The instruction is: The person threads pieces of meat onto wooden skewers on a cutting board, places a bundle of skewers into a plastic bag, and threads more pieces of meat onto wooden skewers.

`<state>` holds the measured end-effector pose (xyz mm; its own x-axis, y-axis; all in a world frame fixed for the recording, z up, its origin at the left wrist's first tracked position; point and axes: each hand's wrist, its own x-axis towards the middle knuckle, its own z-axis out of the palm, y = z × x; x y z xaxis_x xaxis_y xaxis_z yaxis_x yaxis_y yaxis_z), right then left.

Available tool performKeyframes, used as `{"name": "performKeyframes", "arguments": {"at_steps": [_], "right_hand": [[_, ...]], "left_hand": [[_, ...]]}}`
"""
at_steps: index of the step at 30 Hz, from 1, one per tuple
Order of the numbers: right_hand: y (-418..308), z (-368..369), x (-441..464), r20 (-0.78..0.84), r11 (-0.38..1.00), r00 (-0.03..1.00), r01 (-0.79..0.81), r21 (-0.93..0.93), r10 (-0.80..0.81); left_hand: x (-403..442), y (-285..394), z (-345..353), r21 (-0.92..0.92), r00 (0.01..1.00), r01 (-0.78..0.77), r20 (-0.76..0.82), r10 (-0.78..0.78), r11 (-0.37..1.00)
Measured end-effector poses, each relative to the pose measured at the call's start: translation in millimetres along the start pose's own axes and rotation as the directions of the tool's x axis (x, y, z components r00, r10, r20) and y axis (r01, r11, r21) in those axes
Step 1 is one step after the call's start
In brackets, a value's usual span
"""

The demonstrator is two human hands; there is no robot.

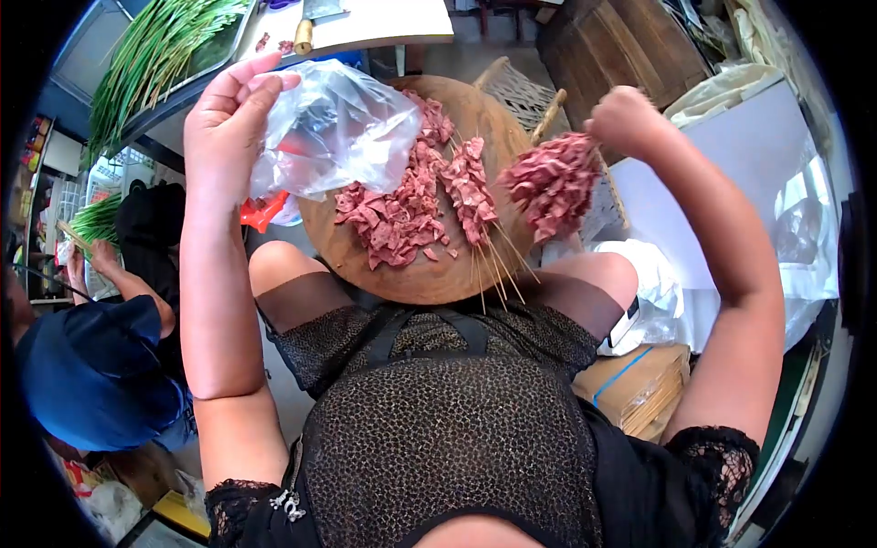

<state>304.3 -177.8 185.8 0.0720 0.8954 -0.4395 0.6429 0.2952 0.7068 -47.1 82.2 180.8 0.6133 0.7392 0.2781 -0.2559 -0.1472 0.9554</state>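
My left hand [236, 114] is raised at the upper left, its fingers pinched on the edge of a clear plastic bag [338, 128]. The bag hangs over the left part of a round wooden block [402, 288]. At the right, my right hand [626, 123] is closed around a bunch of meat skewers [553, 187], whose meat ends hang down beside the block. On the block lie a heap of cut raw meat [393, 219] and several more meat skewers [470, 192], their bare sticks pointing toward my lap.
Long green stalks [169, 55] fill a tray at the upper left, near a white table [375, 27] with a wooden-handled tool [302, 36]. Another person in blue [91, 365] works at the left. A woven stool [521, 96] stands behind the block; a stack of cardboard [635, 384] sits at my right.
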Motion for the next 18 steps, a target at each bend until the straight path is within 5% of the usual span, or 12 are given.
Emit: {"name": "performKeyframes", "arguments": {"at_steps": [5,7,8,9,10,11,12,15,18], "right_hand": [[33.4,17.2,-80.5,-0.175,0.924,0.920,-0.310,0.223,0.351],[13.8,29.5,-103.1,-0.121,0.588,0.674,-0.525,0.616,0.728],[-4.2,45.8,-102.8,0.056,0.327,0.601,-0.509,0.796,0.798],[-24.9,61.8,-95.6,-0.012,0.233,0.537,-0.345,0.909,0.843],[-51.2,53.2,-83.8,0.221,-0.151,0.488,-0.178,0.972,0.845],[-67.9,18.2,-70.5,0.542,-0.564,0.474,-0.111,0.818,0.693],[-85.8,-1.3,-58.4,0.602,-0.801,0.570,0.183,0.569,0.558],[-117.4,-35.3,-20.2,0.441,-0.832,0.705,0.478,0.282,0.555],[-128.1,-41.9,21.7,0.391,-0.828,0.731,0.519,0.214,0.559]], "left_hand": [[9.7,10.4,2.5,-0.081,0.995,0.102,-0.003,-0.103,0.991],[11.3,15.1,8.8,-0.105,0.994,0.109,0.001,-0.110,0.988],[10.7,18.2,12.1,-0.108,0.991,0.131,0.000,-0.132,0.985],[11.1,18.0,13.9,-0.119,0.988,0.154,0.003,-0.155,0.981],[5.9,27.0,29.7,-0.198,0.980,0.174,-0.059,-0.189,0.964],[5.5,24.4,26.8,-0.178,0.984,0.172,-0.004,-0.175,0.969],[5.5,22.3,23.3,-0.156,0.986,0.166,0.051,-0.160,0.974],[-8.7,43.8,43.5,-0.165,0.986,0.166,0.053,-0.159,0.972],[-18.7,60.6,50.0,-0.183,0.986,0.144,0.116,-0.124,0.973]]}}
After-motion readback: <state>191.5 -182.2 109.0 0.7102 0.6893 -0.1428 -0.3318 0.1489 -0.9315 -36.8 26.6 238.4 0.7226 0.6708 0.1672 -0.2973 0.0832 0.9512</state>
